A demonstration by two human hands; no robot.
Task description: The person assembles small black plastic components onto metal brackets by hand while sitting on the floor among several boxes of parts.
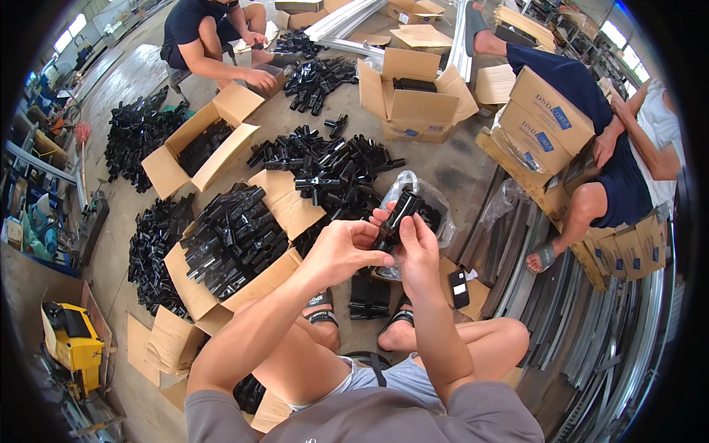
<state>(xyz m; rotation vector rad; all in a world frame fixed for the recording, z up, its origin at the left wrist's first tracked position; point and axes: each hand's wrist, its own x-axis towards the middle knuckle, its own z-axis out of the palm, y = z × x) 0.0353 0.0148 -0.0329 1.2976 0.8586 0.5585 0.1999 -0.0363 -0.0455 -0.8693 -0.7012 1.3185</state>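
Observation:
In front of me, above my feet, I hold up a glossy black tubular part (399, 215) that tilts up to the right. My left hand (346, 249) grips it from the left, thumb stretched along its lower end. From the right, the fingers and thumb of my right hand (416, 244) close on its side. Just behind it stands a container lined with a clear plastic bag (437, 199), partly hidden by the part. Beyond my left hand lies a pile of similar black parts (343, 166). An open carton (258, 279) full of them stands on the left.
More black parts (151, 251) lie heaped at left, near another open carton (238, 151). A co-worker (210, 44) crouches at far left; another person (628, 148) sits at right by stacked cartons (545, 125). Long metal profiles (546, 295) and a phone-like black object (459, 289) lie right.

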